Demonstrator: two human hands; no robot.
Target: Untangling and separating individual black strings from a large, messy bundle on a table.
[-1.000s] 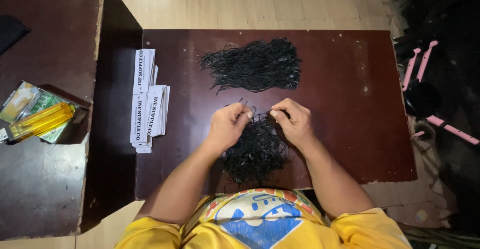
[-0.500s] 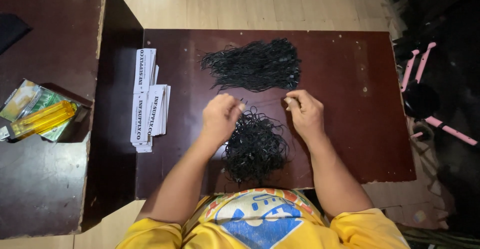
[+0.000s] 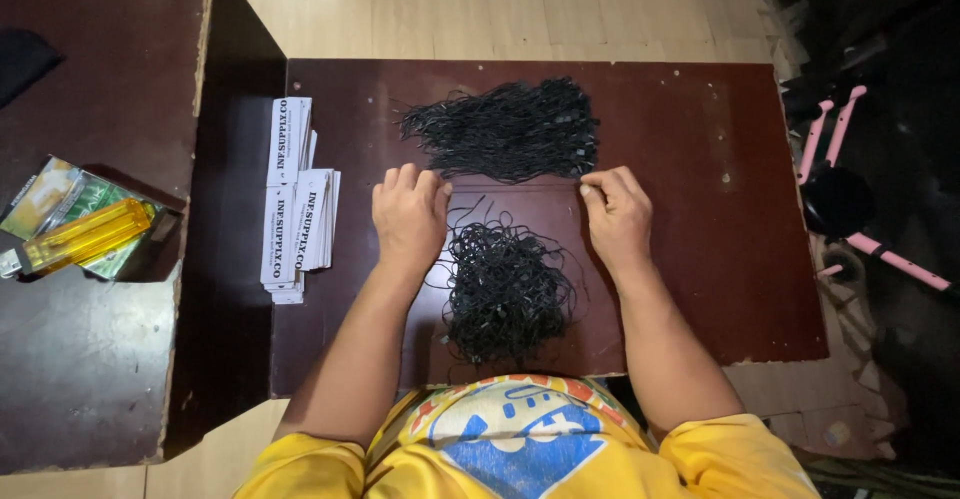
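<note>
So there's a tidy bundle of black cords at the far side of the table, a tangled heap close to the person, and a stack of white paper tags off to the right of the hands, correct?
Not quite: the head view shows the stack of white paper tags to the left of the hands, beside the left hand, not the right. The rest holds: the tidy bundle of black cords lies at the far side of the table, and the tangled heap sits close to the person.

Dark brown table [image 3: 700, 289] carries two black cord heaps [image 3: 505, 129] [image 3: 505, 289] and white paper tags [image 3: 298, 199]

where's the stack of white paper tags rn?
Head view: the stack of white paper tags lies at the left edge of the dark brown table, just left of the left hand.
</note>
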